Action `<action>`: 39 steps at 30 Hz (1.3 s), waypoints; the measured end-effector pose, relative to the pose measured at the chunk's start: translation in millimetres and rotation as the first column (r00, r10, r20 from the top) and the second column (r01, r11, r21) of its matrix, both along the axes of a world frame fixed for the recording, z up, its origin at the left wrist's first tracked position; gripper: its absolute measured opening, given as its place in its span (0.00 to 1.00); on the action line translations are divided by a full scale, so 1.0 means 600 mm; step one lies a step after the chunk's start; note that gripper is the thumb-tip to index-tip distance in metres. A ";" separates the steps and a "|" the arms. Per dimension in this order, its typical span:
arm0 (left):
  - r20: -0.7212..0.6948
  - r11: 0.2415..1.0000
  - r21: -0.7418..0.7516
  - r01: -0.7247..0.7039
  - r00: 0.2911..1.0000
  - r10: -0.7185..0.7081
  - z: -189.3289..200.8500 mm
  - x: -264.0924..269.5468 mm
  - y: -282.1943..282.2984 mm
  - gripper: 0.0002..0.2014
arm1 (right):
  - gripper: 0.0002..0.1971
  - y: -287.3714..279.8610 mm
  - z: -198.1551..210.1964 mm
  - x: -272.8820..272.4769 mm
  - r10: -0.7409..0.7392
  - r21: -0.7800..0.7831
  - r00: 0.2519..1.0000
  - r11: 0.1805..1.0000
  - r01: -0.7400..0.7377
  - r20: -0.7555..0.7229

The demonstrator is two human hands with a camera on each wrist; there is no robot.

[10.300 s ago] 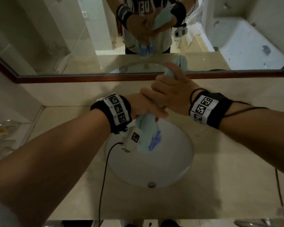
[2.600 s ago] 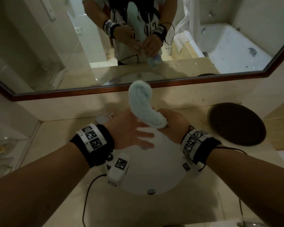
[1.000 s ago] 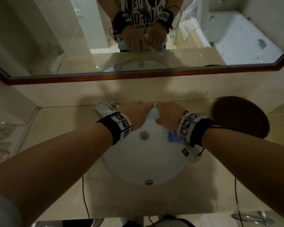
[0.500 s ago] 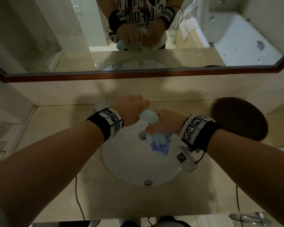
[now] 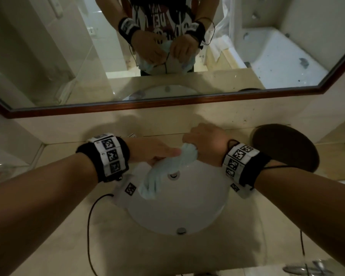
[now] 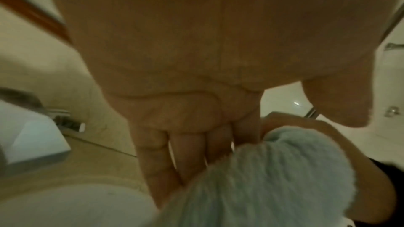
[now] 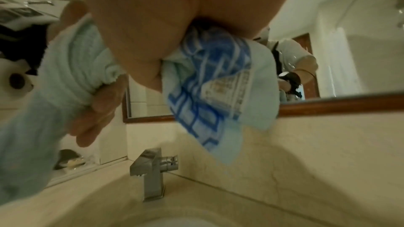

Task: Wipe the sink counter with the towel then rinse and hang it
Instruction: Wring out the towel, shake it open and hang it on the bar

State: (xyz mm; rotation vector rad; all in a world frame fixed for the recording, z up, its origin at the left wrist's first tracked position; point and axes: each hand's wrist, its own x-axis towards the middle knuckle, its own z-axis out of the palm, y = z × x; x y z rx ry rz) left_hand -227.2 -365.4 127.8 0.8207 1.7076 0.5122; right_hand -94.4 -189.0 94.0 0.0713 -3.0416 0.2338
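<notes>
towel point(image 5: 168, 168), blue-printed label point(image 7: 220, 82) unreadable

This was a bathroom. A round white basin point(image 5: 173, 212) sat sunk in a beige stone worktop point(image 5: 167, 253), with a chrome tap point(image 7: 153, 172) behind it. A wood-framed mirror point(image 5: 48, 76) above reflected a white bathtub point(image 5: 283, 62) and tiled walls.

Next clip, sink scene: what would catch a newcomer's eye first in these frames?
First, the pale blue towel, twisted into a rope over the white sink basin, with the left hand and right hand gripping its two ends. Then the wide mirror behind the counter, which shows the same two hands on the towel. A dark round object sits on the counter to the right.
</notes>
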 end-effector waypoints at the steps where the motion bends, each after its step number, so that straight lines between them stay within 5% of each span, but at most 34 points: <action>1: 0.080 0.999 0.028 -0.040 0.996 0.037 -0.003 0.000 0.003 0.31 | 0.08 0.002 0.003 0.000 0.050 0.069 0.994 0.997 -0.043 -0.095; 7: 0.393 0.985 0.145 -0.092 0.919 0.028 -0.034 0.021 0.021 0.42 | 0.09 -0.001 0.038 -0.005 0.255 0.315 0.920 0.936 -0.157 -0.297; 11: 0.471 0.976 0.142 -0.168 0.878 0.083 -0.031 0.036 0.029 0.33 | 0.06 0.010 0.037 -0.010 0.307 0.382 0.898 0.907 -0.176 -0.316; 15: 0.473 0.995 0.073 -0.066 0.881 0.023 -0.019 0.039 0.030 0.26 | 0.07 0.000 0.034 -0.017 0.380 0.463 0.892 0.854 -0.237 -0.245; 19: 0.241 1.000 -0.010 -0.007 0.970 0.009 -0.010 0.054 0.038 0.11 | 0.06 -0.006 0.022 -0.029 0.429 0.495 0.866 0.829 -0.262 -0.259; 21: -0.091 0.995 -0.072 0.066 0.993 -0.073 -0.014 0.055 0.044 0.20 | 0.03 -0.003 0.009 -0.033 0.387 0.493 0.902 0.832 -0.254 -0.190; 24: -0.539 0.981 -0.169 0.090 0.825 -0.169 -0.027 0.052 0.056 0.17 | 0.06 -0.025 0.014 -0.037 0.205 0.323 0.977 0.922 -0.213 0.059; 26: -0.636 0.971 -0.218 0.095 0.741 -0.215 -0.038 0.049 0.059 0.09 | 0.10 -0.044 0.021 -0.047 0.009 0.175 0.948 0.982 -0.068 0.318; 28: -0.708 0.966 -0.236 0.108 0.662 -0.247 -0.047 0.042 0.064 0.05 | 0.08 -0.051 0.017 -0.058 -0.099 0.126 0.900 0.991 0.049 0.425; 30: -0.762 0.958 -0.256 0.133 0.582 -0.284 -0.054 0.035 0.068 0.05 | 0.02 -0.052 0.006 -0.066 -0.144 0.107 0.885 0.988 0.107 0.443; 35: -0.893 0.940 -0.296 0.170 0.300 -0.335 -0.063 0.026 0.079 0.09 | 0.11 -0.046 -0.018 -0.080 -0.198 0.041 0.883 0.979 0.199 0.426; 39: -0.933 0.927 -0.294 0.234 0.140 -0.331 -0.071 0.012 0.083 0.10 | 0.16 -0.045 -0.025 -0.089 -0.232 -0.060 0.862 0.956 0.288 0.450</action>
